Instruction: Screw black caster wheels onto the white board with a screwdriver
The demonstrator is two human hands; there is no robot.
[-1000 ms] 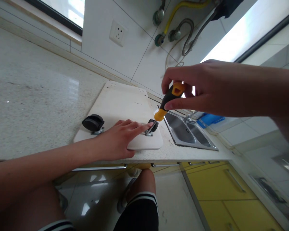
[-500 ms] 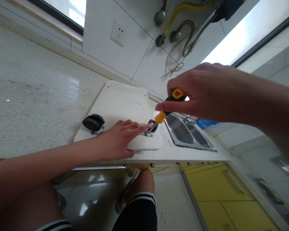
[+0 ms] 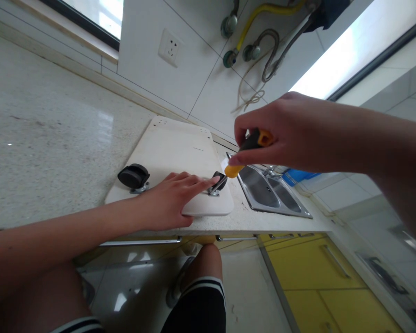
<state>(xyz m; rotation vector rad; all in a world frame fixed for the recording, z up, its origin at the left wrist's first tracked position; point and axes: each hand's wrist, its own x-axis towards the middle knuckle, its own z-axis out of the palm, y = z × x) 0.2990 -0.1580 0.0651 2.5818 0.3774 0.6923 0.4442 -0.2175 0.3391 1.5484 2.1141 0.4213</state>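
My right hand is wrapped round the black and yellow handle of a screwdriver. The screwdriver slants down to the left, its tip at the metal plate of the right caster. My left hand lies with fingers stretched over a white board, its index fingertip touching the right caster by the shaft. A second black caster stands on the board to the left, beside my left wrist. Small holes show at the board's far corners. The screw head under the tip is too small to make out.
The board lies on a speckled countertop near its front edge. A steel double sink with a faucet is set in to the right. A socket and pipe valves are on the tiled wall behind. Yellow cabinets stand below.
My right hand has turned on the screwdriver handle, its fingers curling further round. My left hand and the board have barely moved.
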